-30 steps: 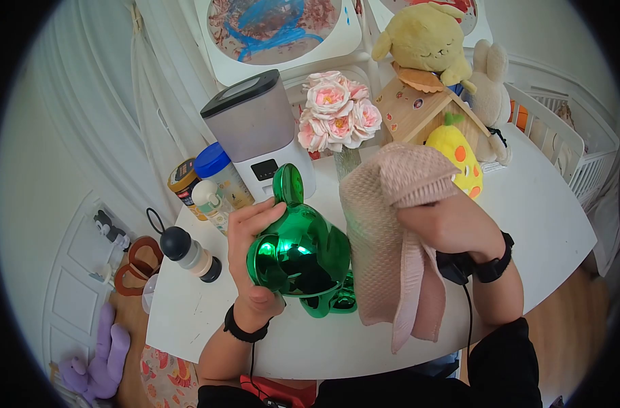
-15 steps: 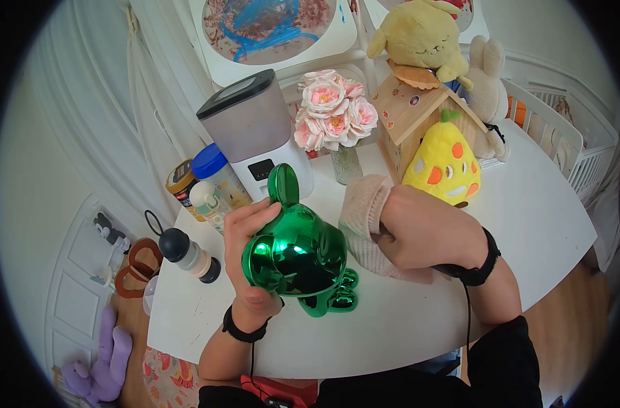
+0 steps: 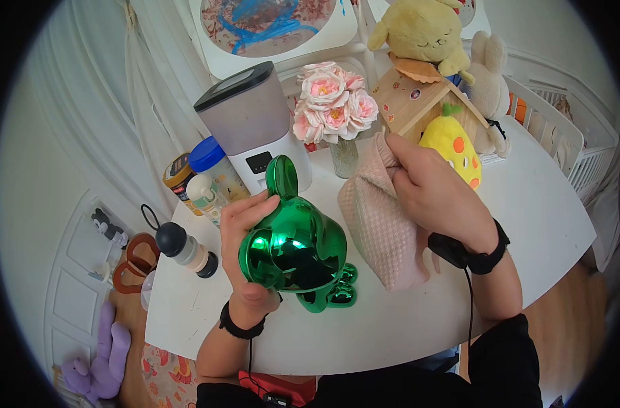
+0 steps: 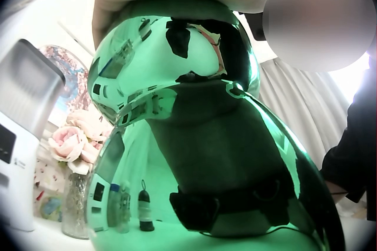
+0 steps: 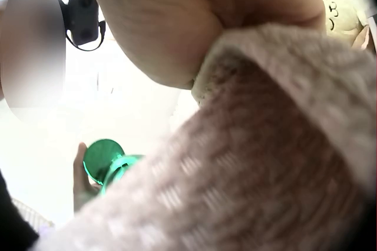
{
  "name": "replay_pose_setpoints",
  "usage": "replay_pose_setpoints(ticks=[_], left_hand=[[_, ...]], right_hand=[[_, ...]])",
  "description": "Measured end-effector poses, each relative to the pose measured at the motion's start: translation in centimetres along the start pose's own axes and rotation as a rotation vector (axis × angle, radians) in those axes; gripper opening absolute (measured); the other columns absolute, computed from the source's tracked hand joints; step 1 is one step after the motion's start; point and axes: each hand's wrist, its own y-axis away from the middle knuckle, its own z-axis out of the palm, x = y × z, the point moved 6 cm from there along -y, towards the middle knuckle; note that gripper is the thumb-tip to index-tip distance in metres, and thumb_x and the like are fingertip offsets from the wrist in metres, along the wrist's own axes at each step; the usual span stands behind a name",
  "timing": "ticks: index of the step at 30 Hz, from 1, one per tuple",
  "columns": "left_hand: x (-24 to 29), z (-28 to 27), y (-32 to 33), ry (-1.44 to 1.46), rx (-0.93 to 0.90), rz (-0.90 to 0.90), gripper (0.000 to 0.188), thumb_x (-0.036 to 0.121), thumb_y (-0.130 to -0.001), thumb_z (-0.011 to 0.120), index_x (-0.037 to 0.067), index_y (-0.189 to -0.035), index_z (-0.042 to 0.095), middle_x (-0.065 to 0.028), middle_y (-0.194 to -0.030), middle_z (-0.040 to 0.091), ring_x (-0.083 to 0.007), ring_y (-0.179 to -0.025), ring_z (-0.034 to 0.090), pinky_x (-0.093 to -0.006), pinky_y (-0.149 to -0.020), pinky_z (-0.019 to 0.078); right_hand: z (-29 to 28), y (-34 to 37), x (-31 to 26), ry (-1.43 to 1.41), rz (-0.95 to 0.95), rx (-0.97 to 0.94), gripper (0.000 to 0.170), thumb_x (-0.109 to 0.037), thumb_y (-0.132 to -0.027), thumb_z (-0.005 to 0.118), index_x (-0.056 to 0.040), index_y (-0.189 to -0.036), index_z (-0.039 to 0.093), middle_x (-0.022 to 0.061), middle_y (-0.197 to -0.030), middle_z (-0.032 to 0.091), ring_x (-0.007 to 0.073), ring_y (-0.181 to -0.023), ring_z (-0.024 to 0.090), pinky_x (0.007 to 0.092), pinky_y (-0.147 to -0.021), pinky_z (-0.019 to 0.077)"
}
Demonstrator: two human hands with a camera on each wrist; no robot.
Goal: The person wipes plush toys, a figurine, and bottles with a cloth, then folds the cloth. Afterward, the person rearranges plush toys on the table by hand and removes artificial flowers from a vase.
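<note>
A shiny green figurine (image 3: 300,241), rounded like a bear with ears and feet, stands on the white table, its back side toward me. My left hand (image 3: 236,238) holds its head from the left, fingers behind the raised ear and thumb low on the near side. In the left wrist view the palm lies over the glossy green surface (image 4: 194,163), which mirrors the room. My right hand (image 3: 439,194) grips a pink waffle-textured cloth (image 3: 381,228) by its upper part. The cloth hangs down just right of the figurine and fills much of the right wrist view.
Behind the figurine stand a pet-feeder-like dispenser (image 3: 252,119) and a glass vase (image 3: 345,160) of pink roses. A black-capped bottle (image 3: 186,248) is at the left. A wooden house (image 3: 419,102) and a yellow plush (image 3: 453,149) sit at the back right.
The cloth was lifted and spread, then bunched low beside the figurine, and now hangs from the raised right hand. The left hand has kept its hold on the figurine.
</note>
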Motion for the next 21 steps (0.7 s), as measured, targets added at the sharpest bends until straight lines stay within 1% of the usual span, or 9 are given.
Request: replay_pose_setpoints(ticks=[4, 7, 10, 14, 16, 17, 19, 20, 21], left_hand=[[-0.1, 0.1, -0.1, 0.018, -0.002, 0.016, 0.115, 0.091, -0.085, 0.013, -0.003, -0.127, 0.061, -0.0234, -0.124, 0.059, -0.0320, -0.116, 0.056, -0.0429, -0.104, 0.0399], [0.0, 0.0, -0.1, 0.009, -0.001, 0.015, 0.115, 0.092, -0.084, 0.013, -0.003, -0.128, 0.061, -0.0233, -0.123, 0.059, -0.0318, -0.115, 0.056, -0.0428, -0.103, 0.0403], [0.0, 0.0, -0.1, 0.007, -0.001, 0.012, 0.115, 0.092, -0.084, 0.013, -0.003, -0.127, 0.062, -0.0231, -0.123, 0.059, -0.0316, -0.115, 0.056, -0.0428, -0.103, 0.0405], [-0.2, 0.0, 0.0, 0.012, 0.002, 0.024, 0.116, 0.092, -0.084, 0.012, -0.003, -0.127, 0.062, -0.0230, -0.122, 0.059, -0.0316, -0.115, 0.056, -0.0427, -0.103, 0.0406], [-0.2, -0.1, 0.0, -0.001, -0.003, 0.012, 0.115, 0.092, -0.084, 0.012, -0.003, -0.128, 0.062, -0.0230, -0.122, 0.059, -0.0315, -0.115, 0.056, -0.0426, -0.102, 0.0408], [-0.2, -0.1, 0.0, -0.003, -0.003, 0.009, 0.115, 0.092, -0.084, 0.012, -0.003, -0.128, 0.062, -0.0230, -0.122, 0.059, -0.0315, -0.115, 0.056, -0.0426, -0.102, 0.0408], [-0.1, -0.1, -0.1, 0.003, -0.009, 0.021, 0.115, 0.092, -0.084, 0.012, -0.003, -0.128, 0.062, -0.0231, -0.122, 0.059, -0.0316, -0.114, 0.056, -0.0426, -0.102, 0.0411], [-0.1, -0.1, -0.1, 0.003, -0.007, 0.022, 0.115, 0.092, -0.084, 0.012, -0.003, -0.128, 0.062, -0.0231, -0.122, 0.059, -0.0316, -0.114, 0.056, -0.0426, -0.102, 0.0411], [-0.1, -0.1, -0.1, 0.002, -0.009, 0.024, 0.115, 0.092, -0.084, 0.012, -0.003, -0.128, 0.062, -0.0230, -0.122, 0.059, -0.0316, -0.114, 0.056, -0.0426, -0.102, 0.0412]], right_hand=[[0.4, 1.3, -1.7, -0.107, -0.050, -0.113, 0.024, 0.001, -0.083, 0.058, 0.0030, -0.106, 0.051, 0.0270, -0.097, 0.063, 0.0452, -0.097, 0.060, 0.0455, -0.081, 0.0479], [0.8, 0.9, -1.9, -0.014, -0.185, 0.002, 0.023, -0.003, -0.082, 0.066, 0.0019, -0.101, 0.054, 0.0264, -0.092, 0.064, 0.0442, -0.093, 0.062, 0.0454, -0.078, 0.0493], [-0.9, 0.3, -0.9, 0.340, -0.021, 0.359, 0.020, -0.011, -0.080, 0.073, 0.0023, -0.086, 0.059, 0.0240, -0.076, 0.064, 0.0434, -0.076, 0.062, 0.0445, -0.069, 0.0505], [-0.6, 0.5, -0.1, 0.423, 0.029, 0.221, 0.018, -0.012, -0.083, 0.071, 0.0028, -0.089, 0.063, 0.0234, -0.074, 0.063, 0.0385, -0.071, 0.064, 0.0416, -0.067, 0.0501], [1.0, 0.5, 0.5, 0.012, 0.092, -0.148, 0.018, -0.014, -0.088, 0.068, 0.0022, -0.095, 0.067, 0.0156, -0.076, 0.068, 0.0258, -0.066, 0.064, 0.0362, -0.066, 0.0499], [0.9, 0.3, 0.7, 0.010, 0.092, -0.151, 0.018, -0.014, -0.088, 0.068, 0.0022, -0.095, 0.067, 0.0156, -0.076, 0.068, 0.0258, -0.066, 0.064, 0.0362, -0.066, 0.0499], [-0.7, -0.4, 1.4, -0.241, 0.135, 0.051, 0.021, -0.018, -0.091, 0.066, 0.0009, -0.100, 0.070, 0.0060, -0.080, 0.070, 0.0146, -0.068, 0.061, 0.0311, -0.067, 0.0497], [-1.6, -0.5, 1.8, -0.367, 0.233, 0.154, 0.023, -0.019, -0.091, 0.066, 0.0013, -0.101, 0.070, 0.0040, -0.089, 0.072, 0.0130, -0.073, 0.064, 0.0288, -0.069, 0.0508], [-1.8, -0.4, 1.4, -0.365, 0.231, 0.154, 0.023, -0.019, -0.091, 0.066, 0.0013, -0.101, 0.070, 0.0040, -0.089, 0.072, 0.0130, -0.073, 0.064, 0.0288, -0.069, 0.0508]])
